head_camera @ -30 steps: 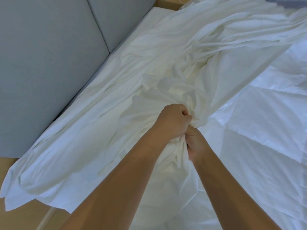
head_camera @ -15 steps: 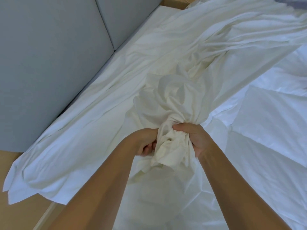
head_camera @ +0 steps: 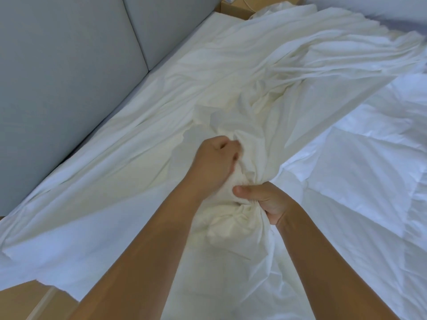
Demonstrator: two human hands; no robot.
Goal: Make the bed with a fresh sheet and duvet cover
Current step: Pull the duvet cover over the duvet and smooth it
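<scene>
A cream-white duvet cover [head_camera: 265, 72] lies rumpled across the bed, stretched from the far right down to the middle. My right hand [head_camera: 265, 199] grips a gathered bunch of it, thumb on top, with a wad of cloth hanging below the fist. My left hand [head_camera: 215, 162] is just above and left of it, fingers curled into the same bunched cloth. A white quilted duvet [head_camera: 360, 172] lies under the cover on the right. A white sheet [head_camera: 104, 181] covers the mattress on the left.
A grey padded headboard [head_camera: 64, 65] runs along the left side. A wooden bedside surface [head_camera: 242, 5] shows at the top, and wooden floor or bed frame [head_camera: 25, 299] at the bottom left.
My left hand has moved up and forward from beside the right hand to grip the cover higher. The right hand keeps its hold on the bunch and has shifted slightly down and right.
</scene>
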